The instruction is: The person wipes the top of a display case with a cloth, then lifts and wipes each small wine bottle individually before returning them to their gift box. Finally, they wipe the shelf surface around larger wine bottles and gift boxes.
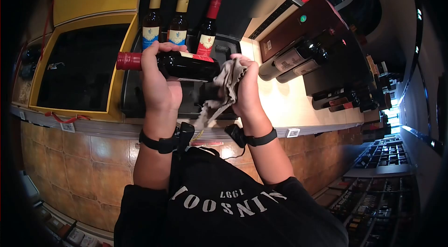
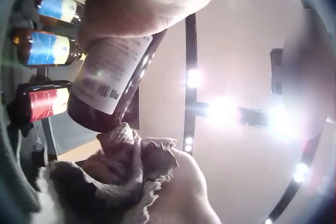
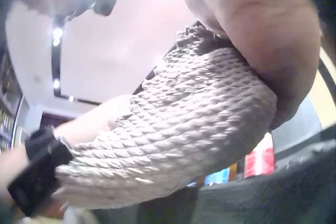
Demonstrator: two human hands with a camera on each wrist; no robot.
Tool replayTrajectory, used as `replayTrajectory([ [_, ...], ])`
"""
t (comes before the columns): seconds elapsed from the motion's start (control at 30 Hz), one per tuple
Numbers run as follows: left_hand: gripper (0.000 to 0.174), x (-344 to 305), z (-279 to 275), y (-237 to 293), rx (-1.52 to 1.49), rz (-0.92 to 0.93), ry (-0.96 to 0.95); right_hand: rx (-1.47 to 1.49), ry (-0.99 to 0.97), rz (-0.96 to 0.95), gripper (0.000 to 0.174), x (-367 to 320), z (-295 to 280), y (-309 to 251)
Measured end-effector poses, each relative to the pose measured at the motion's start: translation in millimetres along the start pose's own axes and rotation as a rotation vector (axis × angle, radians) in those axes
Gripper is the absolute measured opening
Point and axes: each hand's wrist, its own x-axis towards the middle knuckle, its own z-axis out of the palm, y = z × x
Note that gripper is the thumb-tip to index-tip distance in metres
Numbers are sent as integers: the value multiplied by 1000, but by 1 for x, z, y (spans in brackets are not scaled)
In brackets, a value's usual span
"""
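Observation:
A small dark wine bottle (image 1: pixel 193 70) with a red cap lies sideways in my left hand (image 1: pixel 161 83), which grips it near the neck. The left wrist view shows the printed back label of this bottle (image 2: pixel 107 74). My right hand (image 1: pixel 247 89) holds a crumpled grey cloth (image 1: pixel 227 81) right at the bottle's base. Close up in the right wrist view, the cloth (image 3: pixel 184 124) has a ribbed weave and hangs from the fingers. Behind the hands, two gold-capped bottles with blue labels (image 1: pixel 177 36) and a red-capped bottle with a red label (image 1: pixel 205 44) rest in a black case.
The black case (image 1: pixel 231 44) lies under the hands. At left, a yellow box (image 1: pixel 130 55) stands with its lid raised. Larger wine bottles (image 1: pixel 291 58) and a brown box (image 1: pixel 298 23) occupy the right side of the wooden counter (image 1: pixel 298 100).

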Motion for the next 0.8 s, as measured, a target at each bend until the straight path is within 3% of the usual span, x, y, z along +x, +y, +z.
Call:
replayTrajectory([
  [0.1,28,-7,10,-1,77,62,96,-184,72,-496,27,11,9,1],
  [0.13,31,-9,14,-2,100,79,122,-450,170,-719,29,5,19,-4],
  [0.27,40,-19,31,-10,187,120,90,-769,-109,-1147,43,-12,57,-29],
  [0.33,42,-24,41,-13,206,163,122,-693,-323,-1133,51,-11,64,-19],
  [0.43,41,-25,29,-10,201,158,54,-780,-384,-1179,53,-13,54,-19],
  [0.6,51,-20,19,-3,249,158,138,-917,-408,-1247,54,-20,20,-8],
  [0.7,53,-27,28,7,209,146,157,-901,-312,-1188,48,-24,4,-1],
  [0.8,53,-28,25,7,130,200,129,-637,-84,-818,37,-19,-5,7],
])
